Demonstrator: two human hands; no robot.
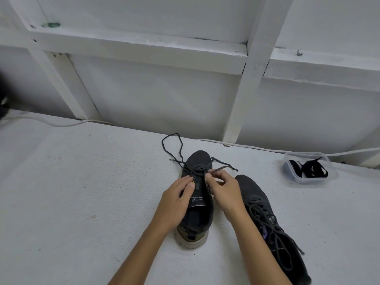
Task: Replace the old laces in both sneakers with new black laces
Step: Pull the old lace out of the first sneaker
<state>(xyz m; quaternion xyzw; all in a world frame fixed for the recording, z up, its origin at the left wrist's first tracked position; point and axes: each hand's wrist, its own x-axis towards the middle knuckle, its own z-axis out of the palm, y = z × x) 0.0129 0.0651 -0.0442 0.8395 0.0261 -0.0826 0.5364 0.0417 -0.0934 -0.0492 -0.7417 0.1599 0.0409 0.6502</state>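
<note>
Two dark sneakers stand on a white surface, toes pointing away from me. The left sneaker has its old grey lace mostly pulled loose, looping out past the toe. My left hand rests on that shoe's left side, fingers curled at the tongue. My right hand pinches a strand of the grey lace just above the eyelets. The right sneaker lies beside my right forearm, still fully laced and tied. New black laces sit in a clear plastic tub to the right.
A white cable runs along the back edge of the surface under a white framed wall. A dark object shows at the far left edge.
</note>
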